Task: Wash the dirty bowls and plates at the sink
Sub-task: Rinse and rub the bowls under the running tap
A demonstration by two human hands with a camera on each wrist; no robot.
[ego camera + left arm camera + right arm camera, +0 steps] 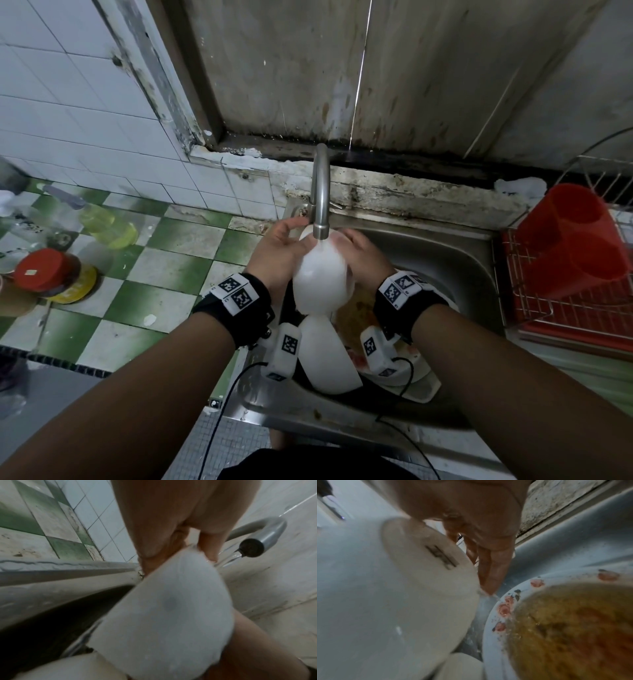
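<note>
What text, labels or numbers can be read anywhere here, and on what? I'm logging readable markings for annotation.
No text can be read as words.
Dark stamped mark on the underside of the held white bowl: too blurred to read.
Small pale sticker on the red jar lid: too small to read.
Black-and-white square code tags on the wrist bands: patterns only, no letters.

tap: brushed metal | bowl: glossy white ceramic | sink: dull steel

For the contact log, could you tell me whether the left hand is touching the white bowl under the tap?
Touching: in the left wrist view the left hand pinches the white bowl at its rim.
</note>
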